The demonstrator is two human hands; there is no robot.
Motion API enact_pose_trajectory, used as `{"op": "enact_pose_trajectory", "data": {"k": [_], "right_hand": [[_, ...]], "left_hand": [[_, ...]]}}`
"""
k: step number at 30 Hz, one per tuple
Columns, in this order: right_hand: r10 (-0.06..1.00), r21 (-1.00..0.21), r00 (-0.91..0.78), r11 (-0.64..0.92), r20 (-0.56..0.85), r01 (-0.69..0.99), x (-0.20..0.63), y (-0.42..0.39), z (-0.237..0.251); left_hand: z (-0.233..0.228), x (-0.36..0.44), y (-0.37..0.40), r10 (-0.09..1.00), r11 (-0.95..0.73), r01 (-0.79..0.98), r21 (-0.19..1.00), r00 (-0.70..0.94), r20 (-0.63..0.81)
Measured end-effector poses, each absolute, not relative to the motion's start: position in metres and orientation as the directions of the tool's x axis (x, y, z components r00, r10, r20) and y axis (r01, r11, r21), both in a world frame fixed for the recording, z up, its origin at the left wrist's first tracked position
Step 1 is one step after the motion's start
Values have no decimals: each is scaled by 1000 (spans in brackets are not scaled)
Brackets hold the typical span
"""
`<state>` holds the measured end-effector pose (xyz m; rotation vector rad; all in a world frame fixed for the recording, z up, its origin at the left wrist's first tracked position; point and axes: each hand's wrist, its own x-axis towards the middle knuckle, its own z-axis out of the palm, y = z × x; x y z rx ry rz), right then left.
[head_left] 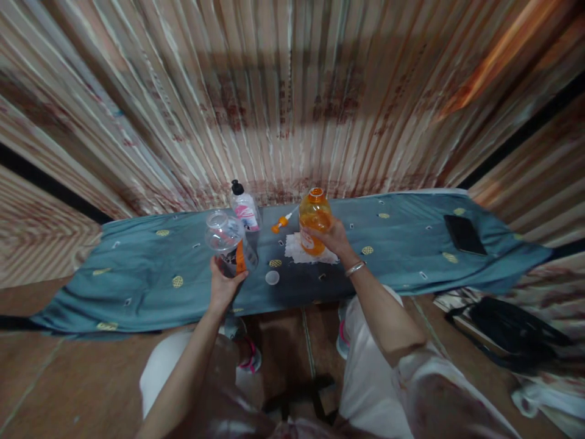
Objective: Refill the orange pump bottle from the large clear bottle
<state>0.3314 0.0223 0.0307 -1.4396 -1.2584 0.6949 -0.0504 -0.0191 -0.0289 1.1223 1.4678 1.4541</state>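
My left hand (225, 283) is closed round the lower part of a clear plastic bottle (225, 235), which has an orange and black label and an uncapped mouth. My right hand (333, 238) grips an orange bottle (314, 213), also without a top, from its right side. Under the orange bottle lies a white cloth or paper (295, 250). An orange pump top (281, 224) with a pale tube rests on the table between the two bottles. Nearer to me is a small whitish round cap (272, 278). A black-capped bottle (247, 210) with a pink label stands behind the clear one.
A blue-green patterned cloth (146, 268) covers the narrow table. At its right end lies a dark phone-like slab (464, 234). Pleated curtains (287, 91) hang close behind the table. A black bag (507, 332) sits at the lower right, beyond the table's front edge.
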Motion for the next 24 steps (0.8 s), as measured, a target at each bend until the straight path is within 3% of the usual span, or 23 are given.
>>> {"op": "enact_pose_trajectory", "data": {"k": [2,5,8,12,20,24], "right_hand": [[938,-934,266,125,221,333,330,21,31],[942,-915,245,124,231,385,330,20,35],[951,-900,212,119,225,418,330,19,41],[964,-889,163,117,209,443,328,19,46],[970,-917,89,182,227,354,335,12,47],[967,-932,55,223,249,287,337,9,44]], "left_hand": [[-31,-57,-39,892,16,71,997,-451,18],[-28,-58,-75,886,-11,87,996,-461,50],[-19,-38,-97,916,-108,119,987,-373,145],[1,19,-79,970,-164,49,985,-177,170],[28,126,10,997,-26,-91,995,72,32],[25,156,23,990,-24,-155,988,135,45]]}}
